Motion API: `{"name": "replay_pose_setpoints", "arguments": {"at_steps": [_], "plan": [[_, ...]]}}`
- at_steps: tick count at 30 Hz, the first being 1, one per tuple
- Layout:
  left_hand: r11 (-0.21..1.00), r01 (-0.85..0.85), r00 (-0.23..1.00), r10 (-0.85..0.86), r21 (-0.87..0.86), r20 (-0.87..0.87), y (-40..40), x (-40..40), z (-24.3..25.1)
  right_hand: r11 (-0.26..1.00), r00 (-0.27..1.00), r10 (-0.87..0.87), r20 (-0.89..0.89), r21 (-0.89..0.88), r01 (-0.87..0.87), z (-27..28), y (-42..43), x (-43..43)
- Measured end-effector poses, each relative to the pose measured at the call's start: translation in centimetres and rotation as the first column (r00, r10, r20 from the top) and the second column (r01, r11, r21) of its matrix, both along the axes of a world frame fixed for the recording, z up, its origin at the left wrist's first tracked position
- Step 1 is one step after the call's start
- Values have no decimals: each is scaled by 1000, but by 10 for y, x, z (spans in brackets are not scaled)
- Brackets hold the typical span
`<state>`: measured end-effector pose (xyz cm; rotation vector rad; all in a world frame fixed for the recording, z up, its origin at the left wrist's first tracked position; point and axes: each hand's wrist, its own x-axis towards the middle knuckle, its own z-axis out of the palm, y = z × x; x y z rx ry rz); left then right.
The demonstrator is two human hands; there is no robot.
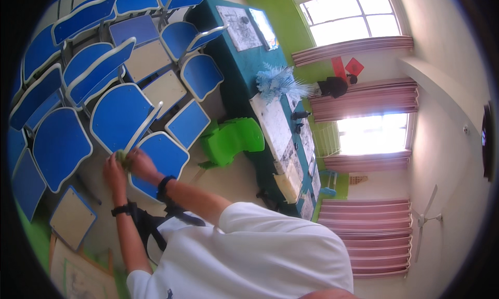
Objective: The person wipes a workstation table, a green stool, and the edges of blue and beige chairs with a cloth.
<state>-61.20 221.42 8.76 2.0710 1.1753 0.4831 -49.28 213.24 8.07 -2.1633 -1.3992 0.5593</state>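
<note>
My left hand [115,172] and my right hand [142,164] are close together at the lower left of the view. Between their fingers is a small crumpled green item [121,155], perhaps a cloth; its exact kind is unclear. My left fingers close around one side, and my slightly blurred right hand grips the other. Just beyond them is the backrest of a blue chair [144,125] with a white rim; whether they touch it is unclear. Another blue chair seat [165,160] lies beside my right hand. Each wrist wears a black band.
Several blue chairs and stools crowd the left. A green plastic chair [237,141] stands by a long table with a dark green cloth [241,65], which holds papers and a pale blue decorative plant [276,82]. A person in dark clothing [335,87] is beyond it, near pink curtains [362,100].
</note>
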Motion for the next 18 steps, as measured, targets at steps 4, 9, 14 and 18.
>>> {"name": "replay_pose_setpoints", "arguments": {"at_steps": [4,9,14,18], "plan": [[993,69,995,-75,99,58,6,11,-20,941,951,-305,-44,143,308,40,26,25],[978,26,1000,-28,-205,-7,34,1,-32,966,981,-182,-65,174,191,45,49,-3],[938,1,995,-37,-347,-98,43,-6,-22,993,999,43,21,113,-45,22,36,-36],[948,85,989,-118,-308,-90,44,5,-32,944,940,307,-150,176,-280,38,35,11]]}}
